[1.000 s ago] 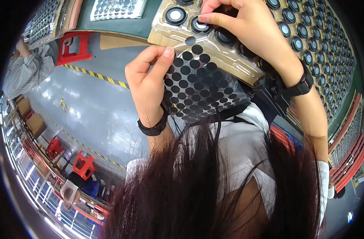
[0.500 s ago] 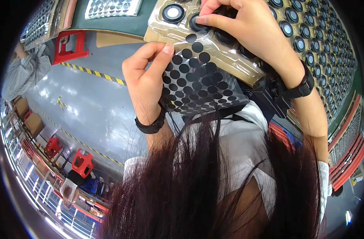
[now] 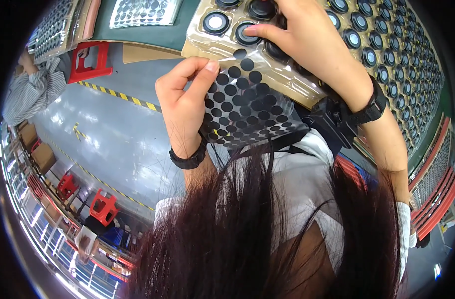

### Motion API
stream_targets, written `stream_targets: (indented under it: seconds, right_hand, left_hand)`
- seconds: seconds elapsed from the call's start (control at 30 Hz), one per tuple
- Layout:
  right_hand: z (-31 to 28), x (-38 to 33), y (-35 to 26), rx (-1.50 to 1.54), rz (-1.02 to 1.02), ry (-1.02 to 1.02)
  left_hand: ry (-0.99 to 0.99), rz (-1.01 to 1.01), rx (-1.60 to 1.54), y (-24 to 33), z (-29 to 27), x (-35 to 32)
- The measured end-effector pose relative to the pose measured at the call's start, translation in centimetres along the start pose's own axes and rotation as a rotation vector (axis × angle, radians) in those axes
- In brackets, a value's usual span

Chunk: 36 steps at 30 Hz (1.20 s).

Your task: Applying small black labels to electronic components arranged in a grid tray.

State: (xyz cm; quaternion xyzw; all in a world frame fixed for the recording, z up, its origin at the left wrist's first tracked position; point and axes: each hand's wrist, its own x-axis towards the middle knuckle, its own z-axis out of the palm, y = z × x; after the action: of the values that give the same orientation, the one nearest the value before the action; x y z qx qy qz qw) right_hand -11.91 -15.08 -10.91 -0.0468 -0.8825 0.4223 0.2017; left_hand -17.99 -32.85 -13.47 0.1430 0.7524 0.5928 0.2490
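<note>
My left hand (image 3: pixel 185 97) pinches the upper left corner of a clear sheet of black round stickers (image 3: pixel 245 107) between thumb and forefinger. The sheet hangs tilted in front of my body. My right hand (image 3: pixel 319 42) lies over a clear moulded tray (image 3: pixel 202 44), its thumb stretched out onto a round black part (image 3: pixel 246 32) with a pale centre. The forefinger is apart from the thumb and runs toward the top edge; the other fingertips are hidden. Beside that part sits another round black part with a white centre (image 3: pixel 216 22).
A large tray of round black parts (image 3: pixel 382 55) fills the right side. More sticker sheets (image 3: pixel 145 11) lie on the green table (image 3: pixel 100 27). A red stool (image 3: pixel 90 62) and a person in a striped sleeve (image 3: pixel 35 92) are at the left. Yellow-black tape marks the floor.
My right thumb and forefinger have moved apart, and the thumb now rests on the round part. The trays sit slightly lower in view. My left hand keeps its hold on the sheet.
</note>
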Motion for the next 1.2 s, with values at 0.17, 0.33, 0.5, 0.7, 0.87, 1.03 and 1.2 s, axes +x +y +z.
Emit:
stream_targets:
  seconds: [0.17,0.33,0.5,0.7,0.87,1.03,1.2]
  right_hand:
    - [0.6,-1.2,-0.2,0.192,-0.015,-0.168]
    - [0.4,-1.2,-0.8,0.191,0.015,-0.322]
    - [0.1,-1.0,-1.6,0.101,0.091,-0.375]
    - [0.5,-0.6,-2.2,-0.040,-0.062,-0.341]
    - [0.7,1.0,-2.7,0.054,-0.362,-0.183]
    - [1.4,2.8,-2.5,0.238,0.182,-0.139]
    - [2.5,3.0,-1.3,0.233,0.110,-0.117]
  left_hand:
    - [-0.050,0.109,0.103,-0.4,-0.8,-0.6]
    - [-0.067,0.252,0.171,0.6,-0.8,-1.0]
    - [-0.068,0.271,0.190,0.5,-0.8,-1.3]
    - [-0.043,0.198,0.102,0.9,-1.2,-1.5]
    - [-0.007,0.094,0.097,0.7,-2.9,-1.3]
    - [-0.046,0.126,0.216,1.0,-3.7,-1.5]
    - [-0.081,0.179,0.222,0.5,-3.5,-1.4]
